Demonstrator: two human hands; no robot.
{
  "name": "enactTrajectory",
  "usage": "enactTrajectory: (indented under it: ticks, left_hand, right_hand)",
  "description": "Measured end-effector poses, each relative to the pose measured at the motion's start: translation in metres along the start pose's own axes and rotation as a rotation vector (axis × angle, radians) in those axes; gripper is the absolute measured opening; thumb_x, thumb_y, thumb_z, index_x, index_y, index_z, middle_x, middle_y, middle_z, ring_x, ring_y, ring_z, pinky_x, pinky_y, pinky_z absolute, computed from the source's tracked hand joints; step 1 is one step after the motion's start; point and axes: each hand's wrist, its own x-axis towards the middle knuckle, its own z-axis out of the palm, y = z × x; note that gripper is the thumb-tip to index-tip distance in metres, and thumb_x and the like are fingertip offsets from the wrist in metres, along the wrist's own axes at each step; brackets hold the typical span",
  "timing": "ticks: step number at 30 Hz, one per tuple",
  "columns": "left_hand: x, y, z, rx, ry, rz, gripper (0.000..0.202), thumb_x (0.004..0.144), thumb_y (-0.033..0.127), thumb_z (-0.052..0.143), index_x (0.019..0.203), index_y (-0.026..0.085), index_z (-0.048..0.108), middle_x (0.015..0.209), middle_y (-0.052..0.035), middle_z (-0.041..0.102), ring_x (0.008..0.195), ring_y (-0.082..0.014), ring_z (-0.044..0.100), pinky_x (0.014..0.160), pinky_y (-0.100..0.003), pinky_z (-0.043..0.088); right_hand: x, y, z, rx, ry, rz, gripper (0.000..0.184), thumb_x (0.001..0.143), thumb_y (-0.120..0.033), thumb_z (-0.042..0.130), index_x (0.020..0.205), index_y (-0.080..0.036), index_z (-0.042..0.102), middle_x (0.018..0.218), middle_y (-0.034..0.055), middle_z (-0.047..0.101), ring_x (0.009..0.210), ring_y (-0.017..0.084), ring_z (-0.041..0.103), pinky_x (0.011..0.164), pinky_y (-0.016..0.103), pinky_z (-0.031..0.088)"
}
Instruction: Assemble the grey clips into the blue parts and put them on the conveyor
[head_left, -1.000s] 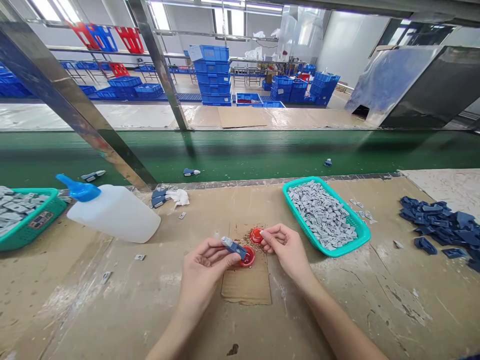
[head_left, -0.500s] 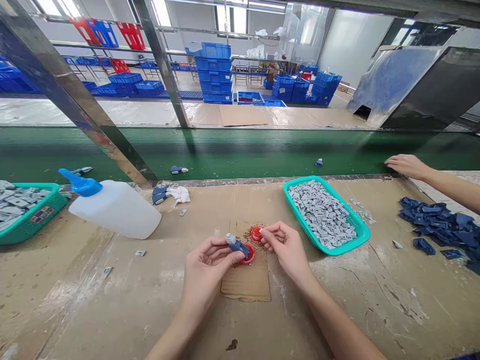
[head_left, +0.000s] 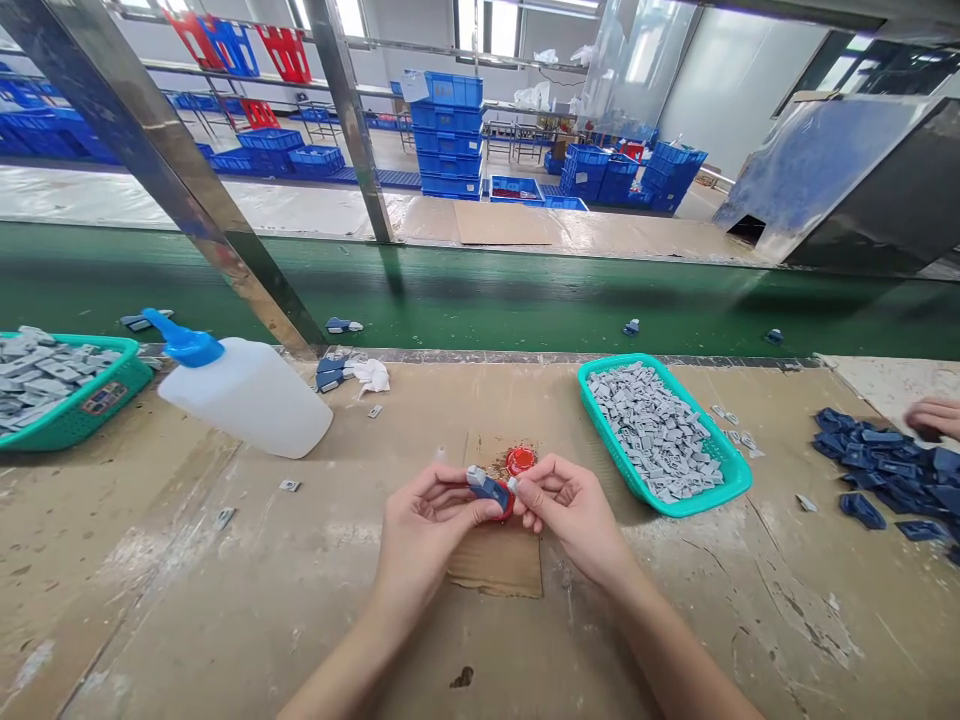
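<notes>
My left hand (head_left: 424,525) is closed around a dark blue plastic part (head_left: 489,489) with a light grey piece on its upper end. Between the thumb and fingertips of my right hand (head_left: 577,510) is a small whitish-grey piece (head_left: 513,484), close against the blue part's right end; whether they touch I cannot tell. Just behind the hands sits a red round cap-like dish (head_left: 521,460). A second red dish (head_left: 508,511) is mostly hidden under the blue part. Both rest on a cardboard piece (head_left: 499,575) with brown specks.
To the right stands a turquoise basket (head_left: 739,478) of small grey pieces, beyond it a pile of dark blue parts (head_left: 892,460) and a co-worker's hand (head_left: 937,415). A white squeeze bottle (head_left: 251,395) and another basket (head_left: 112,405) stand left. A green belt (head_left: 480,300) runs behind.
My right hand has brought its small piece left, up to the blue part. The co-worker's hand has drawn back from the belt, where another blue part now lies. The view has shifted slightly.
</notes>
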Motion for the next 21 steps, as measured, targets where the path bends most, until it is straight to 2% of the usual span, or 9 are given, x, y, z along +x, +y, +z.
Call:
enactTrajectory:
  ticks: [8, 12, 15, 19, 21]
  left_hand:
    - [-0.003, -0.002, 0.001, 0.018, -0.013, 0.001, 0.023, 0.059, 0.016, 0.082, 0.075, 0.016, 0.066, 0.076, -0.0025, 0.074, 0.072, -0.0168, 0.071, 0.07, -0.023, 0.06]
    - [-0.007, 0.0, 0.002, 0.024, -0.08, -0.078, 0.02, 0.057, 0.016, 0.082, 0.073, 0.015, 0.068, 0.074, -0.0039, 0.074, 0.068, -0.0196, 0.071, 0.068, -0.027, 0.061]
    - [-0.011, 0.005, 0.006, 0.04, -0.078, -0.091, 0.025, 0.054, 0.017, 0.083, 0.075, 0.014, 0.07, 0.075, -0.0052, 0.075, 0.07, -0.0228, 0.072, 0.069, -0.029, 0.062]
    - [-0.011, 0.01, 0.011, 0.062, -0.103, -0.054, 0.037, 0.055, 0.021, 0.083, 0.09, 0.017, 0.071, 0.091, -0.0052, 0.075, 0.086, -0.0249, 0.071, 0.08, -0.031, 0.06]
    - [-0.003, 0.01, 0.008, 0.126, -0.159, -0.008, 0.038, 0.061, 0.024, 0.08, 0.098, 0.019, 0.07, 0.101, -0.0054, 0.073, 0.095, -0.0249, 0.069, 0.09, -0.033, 0.056]
  right_hand:
    - [0.001, 0.0, -0.001, -0.062, -0.084, 0.127, 0.036, 0.076, -0.045, 0.075, 0.08, -0.016, 0.053, 0.064, 0.0011, 0.065, 0.053, 0.009, 0.054, 0.047, 0.017, 0.037]
    - [0.0, 0.001, -0.008, -0.114, -0.117, 0.205, 0.042, 0.074, -0.044, 0.076, 0.091, -0.02, 0.046, 0.053, -0.007, 0.057, 0.048, 0.01, 0.051, 0.045, 0.017, 0.034]
    - [-0.003, -0.002, -0.009, -0.109, -0.121, 0.158, 0.043, 0.073, -0.038, 0.078, 0.094, -0.021, 0.046, 0.049, -0.0112, 0.049, 0.048, 0.009, 0.049, 0.048, 0.017, 0.033]
    - [-0.006, -0.017, -0.008, -0.107, -0.191, 0.087, 0.034, 0.076, -0.038, 0.075, 0.093, -0.019, 0.053, 0.057, -0.007, 0.055, 0.053, 0.011, 0.05, 0.053, 0.02, 0.038]
    - [-0.005, -0.028, -0.019, -0.2, -0.09, -0.006, 0.026, 0.081, -0.039, 0.069, 0.093, -0.019, 0.056, 0.063, -0.0037, 0.059, 0.059, 0.013, 0.055, 0.058, 0.023, 0.042]
